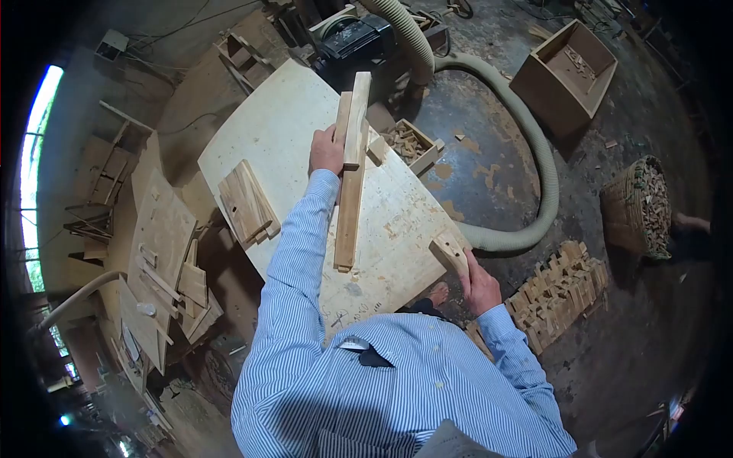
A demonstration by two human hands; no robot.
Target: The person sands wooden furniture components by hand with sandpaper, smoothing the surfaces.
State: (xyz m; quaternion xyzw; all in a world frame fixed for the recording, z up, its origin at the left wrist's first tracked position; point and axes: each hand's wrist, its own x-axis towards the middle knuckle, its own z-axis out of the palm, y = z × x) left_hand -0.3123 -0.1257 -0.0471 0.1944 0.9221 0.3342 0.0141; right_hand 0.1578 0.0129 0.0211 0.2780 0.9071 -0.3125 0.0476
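My left hand (327,154) is closed round a short wooden strip (344,114) on the pale worktable (267,126). Against this strip lies a long wooden board (350,217), running lengthwise across the tabletop. At the table's right corner my right hand (482,288) grips a wooden block (451,254) with dark holes in its face. The fingers of my right hand are partly hidden behind the block. A small wooden piece (377,149) sits beside the long board.
Flat boards (248,200) lie at the table's left edge. Beyond it stand a dark motor (355,38) and a box of offcuts (412,146). A ribbed hose (546,168) loops over the floor. Stacked blocks (557,294), a filled basket (622,206) and a large box (557,76) stand right.
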